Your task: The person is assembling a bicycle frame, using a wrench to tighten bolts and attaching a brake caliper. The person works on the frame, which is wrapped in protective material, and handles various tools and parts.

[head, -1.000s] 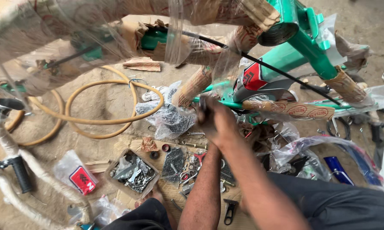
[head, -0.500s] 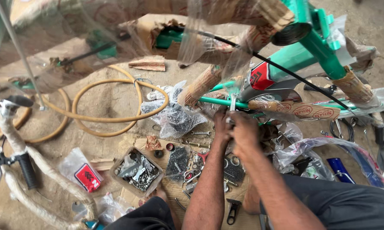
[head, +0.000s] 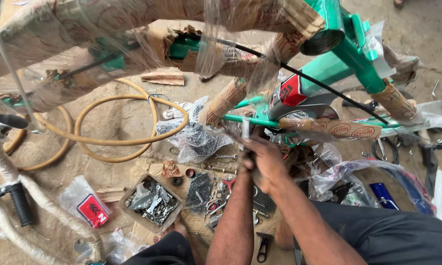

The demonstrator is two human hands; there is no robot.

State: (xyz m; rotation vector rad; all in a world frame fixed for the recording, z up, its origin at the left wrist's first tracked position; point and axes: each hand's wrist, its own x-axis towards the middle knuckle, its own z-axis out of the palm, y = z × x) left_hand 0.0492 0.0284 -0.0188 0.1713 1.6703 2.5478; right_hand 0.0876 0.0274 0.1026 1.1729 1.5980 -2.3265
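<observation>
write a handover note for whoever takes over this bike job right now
Left hand: raised at the green frame, mostly hidden behind the right; grip unclear.
Right hand: closed around a small metal part held up at the frame's lower tube.
Things: frame partly in cardboard wrap, box of hardware and loose tools on the ground below the hands, yellow hose to the left.
Done: cannot tell.
Left: the part is not visibly seated; much wrapping remains on.
</observation>
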